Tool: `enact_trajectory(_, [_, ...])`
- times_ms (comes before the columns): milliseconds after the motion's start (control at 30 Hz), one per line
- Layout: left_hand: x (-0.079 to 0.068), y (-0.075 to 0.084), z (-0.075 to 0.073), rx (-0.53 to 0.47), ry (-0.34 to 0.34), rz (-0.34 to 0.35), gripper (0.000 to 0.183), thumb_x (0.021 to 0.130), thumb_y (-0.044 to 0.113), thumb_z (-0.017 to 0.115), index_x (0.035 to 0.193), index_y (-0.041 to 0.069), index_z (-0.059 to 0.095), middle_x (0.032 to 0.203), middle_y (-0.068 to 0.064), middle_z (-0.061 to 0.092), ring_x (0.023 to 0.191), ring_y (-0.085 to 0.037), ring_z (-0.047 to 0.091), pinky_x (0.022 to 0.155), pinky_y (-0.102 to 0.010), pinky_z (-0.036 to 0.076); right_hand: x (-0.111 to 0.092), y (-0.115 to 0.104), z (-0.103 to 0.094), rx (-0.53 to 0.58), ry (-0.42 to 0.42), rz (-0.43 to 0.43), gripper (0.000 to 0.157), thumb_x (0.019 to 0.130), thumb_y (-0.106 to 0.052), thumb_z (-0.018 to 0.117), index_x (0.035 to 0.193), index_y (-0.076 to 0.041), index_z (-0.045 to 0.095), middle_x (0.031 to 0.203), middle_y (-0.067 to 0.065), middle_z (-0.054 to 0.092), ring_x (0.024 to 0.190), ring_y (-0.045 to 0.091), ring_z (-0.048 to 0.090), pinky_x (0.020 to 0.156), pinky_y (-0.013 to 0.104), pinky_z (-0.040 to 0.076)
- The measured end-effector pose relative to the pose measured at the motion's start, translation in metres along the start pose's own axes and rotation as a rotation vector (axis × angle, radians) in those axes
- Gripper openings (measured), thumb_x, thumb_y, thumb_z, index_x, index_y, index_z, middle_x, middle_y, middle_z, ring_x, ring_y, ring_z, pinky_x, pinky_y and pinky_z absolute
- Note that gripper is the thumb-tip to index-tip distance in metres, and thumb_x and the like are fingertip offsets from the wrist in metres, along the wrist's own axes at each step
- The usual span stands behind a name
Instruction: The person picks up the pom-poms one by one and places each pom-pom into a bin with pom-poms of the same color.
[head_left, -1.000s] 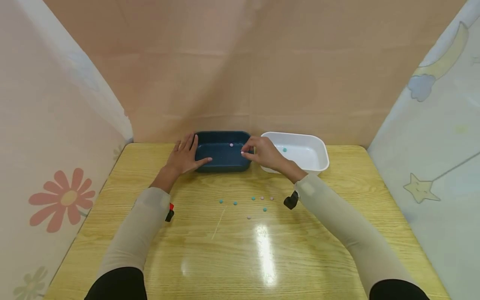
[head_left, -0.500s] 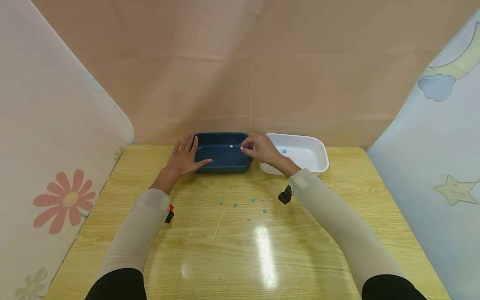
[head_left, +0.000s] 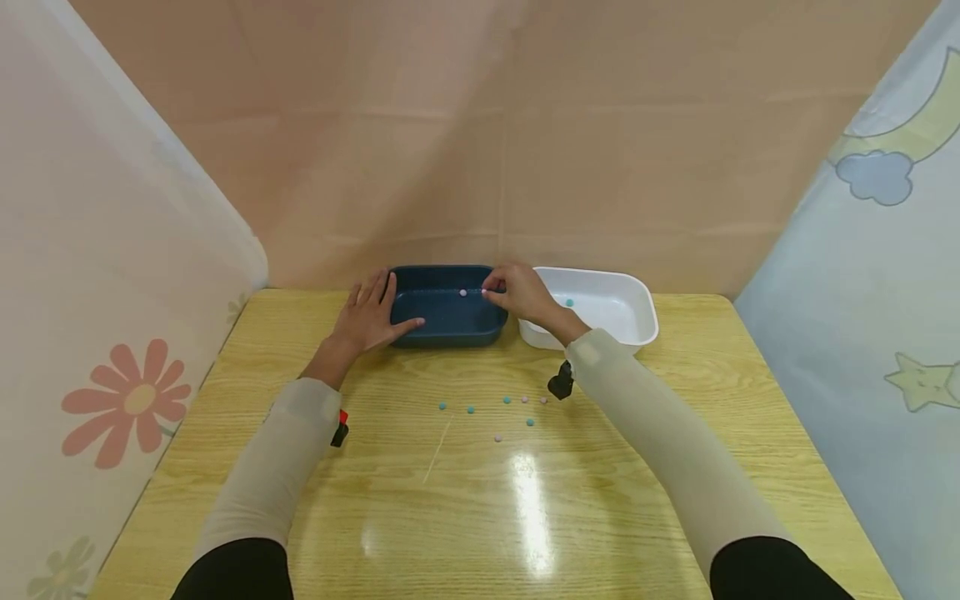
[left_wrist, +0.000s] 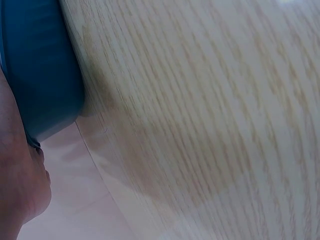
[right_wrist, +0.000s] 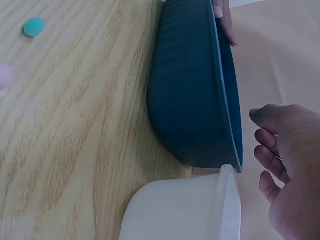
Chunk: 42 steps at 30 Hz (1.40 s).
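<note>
- Nearest on the wooden table (head_left: 525, 517), a loose scatter of small teal and pink beads (head_left: 498, 410) lies between the two forearms, well apart from both hands.
- Beyond them, the left hand (head_left: 367, 317) rests flat against the left end of the blue tray (head_left: 446, 321), fingers straight and a little spread, thumb along the near wall. It steadies the tray rather than gripping it, and that pressure should stay even so the tray does not slide.
- The right hand (head_left: 521, 293) hovers over the blue tray's right end, thumb and fingertips drawn together as if pinching something tiny. Whether a bead sits between them cannot be told; the right wrist view shows only curled fingers (right_wrist: 272, 150) above the rim.
- One pink bead (head_left: 462, 292) already lies inside the blue tray.
- Any release is best made low and over the tray's middle, so a bead cannot bounce out.
- Just beside it, the white tray (head_left: 637, 312) holds one teal bead (head_left: 569, 302).
</note>
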<state>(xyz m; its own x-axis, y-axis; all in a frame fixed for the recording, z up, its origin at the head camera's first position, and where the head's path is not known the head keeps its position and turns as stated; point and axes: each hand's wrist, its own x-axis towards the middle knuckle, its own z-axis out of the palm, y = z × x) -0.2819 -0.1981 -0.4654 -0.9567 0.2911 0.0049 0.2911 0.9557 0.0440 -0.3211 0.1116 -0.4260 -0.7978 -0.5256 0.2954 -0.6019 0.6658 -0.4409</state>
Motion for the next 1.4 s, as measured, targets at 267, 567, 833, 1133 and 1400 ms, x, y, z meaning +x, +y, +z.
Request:
enact_trajectory(267, [-0.001, 0.001, -0.004, -0.024, -0.001, 0.006, 0.11, 0.086, 0.083, 0.029, 0.157, 0.004, 0.001, 0.164, -0.017, -0.002, 0.151, -0.033, 0.001, 0.118, -0.058, 0.003, 0.005, 0.001, 0.004, -0.016, -0.006, 0.034, 0.014, 0.088, -0.024, 0.074, 0.091, -0.01, 0.077, 0.084, 0.003, 0.067, 0.077, 0.017, 0.059, 0.071, 0.033, 0.049])
enact_trajectory(567, [-0.003, 0.0, -0.001, -0.008, -0.006, -0.005, 0.114, 0.083, 0.087, 0.025, 0.157, 0.004, 0.002, 0.164, -0.015, -0.002, 0.151, -0.031, 0.0, 0.119, -0.057, 0.003, 0.008, -0.001, 0.009, -0.037, -0.012, 0.078, 0.014, 0.087, -0.021, 0.074, 0.093, -0.009, 0.077, 0.088, 0.005, 0.069, 0.083, 0.02, 0.062, 0.076, 0.035, 0.051])
enact_trajectory(833, [-0.001, -0.001, 0.003, -0.014, 0.009, -0.008, 0.114, 0.082, 0.088, 0.023, 0.157, 0.005, 0.0, 0.164, -0.014, -0.003, 0.151, -0.03, 0.0, 0.119, -0.058, 0.003, 0.008, 0.002, 0.004, -0.039, -0.016, 0.085, 0.021, 0.086, -0.022, 0.075, 0.101, -0.008, 0.077, 0.094, 0.006, 0.069, 0.087, 0.02, 0.063, 0.079, 0.036, 0.052])
enact_trajectory(1133, [0.0, -0.001, 0.004, 0.004, 0.011, -0.01, 0.114, 0.082, 0.088, 0.023, 0.157, 0.005, 0.002, 0.164, -0.014, -0.002, 0.151, -0.03, 0.001, 0.119, -0.057, 0.005, -0.001, 0.004, -0.003, -0.045, -0.011, 0.077, 0.023, 0.086, -0.025, 0.076, 0.102, -0.008, 0.077, 0.096, 0.005, 0.067, 0.084, 0.02, 0.061, 0.075, 0.036, 0.051])
enact_trajectory(1400, [0.0, -0.003, 0.003, 0.0, 0.023, -0.007, 0.114, 0.082, 0.088, 0.024, 0.157, 0.005, 0.003, 0.164, -0.014, -0.001, 0.151, -0.029, 0.002, 0.119, -0.056, 0.005, -0.006, -0.001, -0.011, -0.03, -0.006, 0.042, 0.025, 0.086, -0.026, 0.076, 0.102, -0.007, 0.076, 0.096, 0.005, 0.067, 0.086, 0.026, 0.063, 0.073, 0.036, 0.05])
